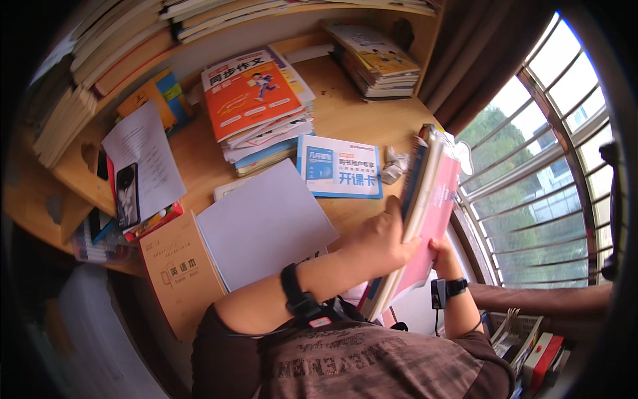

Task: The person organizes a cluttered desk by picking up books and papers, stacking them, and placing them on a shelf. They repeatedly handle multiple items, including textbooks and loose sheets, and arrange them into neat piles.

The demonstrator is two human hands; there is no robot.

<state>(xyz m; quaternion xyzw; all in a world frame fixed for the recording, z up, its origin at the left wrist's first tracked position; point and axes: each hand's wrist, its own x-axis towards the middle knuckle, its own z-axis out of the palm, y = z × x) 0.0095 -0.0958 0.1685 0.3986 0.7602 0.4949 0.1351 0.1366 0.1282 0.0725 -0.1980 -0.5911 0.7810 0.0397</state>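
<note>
Off the desk's right side, a stack of books with a pink cover (433, 204) is held upright and tilted between my two hands. My left hand (389, 234) grips the stack's near left side, its fingers partly hidden behind the books. On the pink face, my right hand (443, 252) presses from the right, with only part of it showing. Below my left forearm and beyond it lie a blank white sheet (264, 224) and a tan exercise book (182, 274) bearing writing. A blue-and-white card (340, 167) rests beyond the sheet.
A pile of books with an orange cover (254, 99) stands at the desk's back, another book pile (376, 60) at its back right. Crumpled paper (395, 165) lies beside the card. At left, a smartphone (127, 194) lies on a printed sheet (144, 154). A barred window (538, 164) borders the right.
</note>
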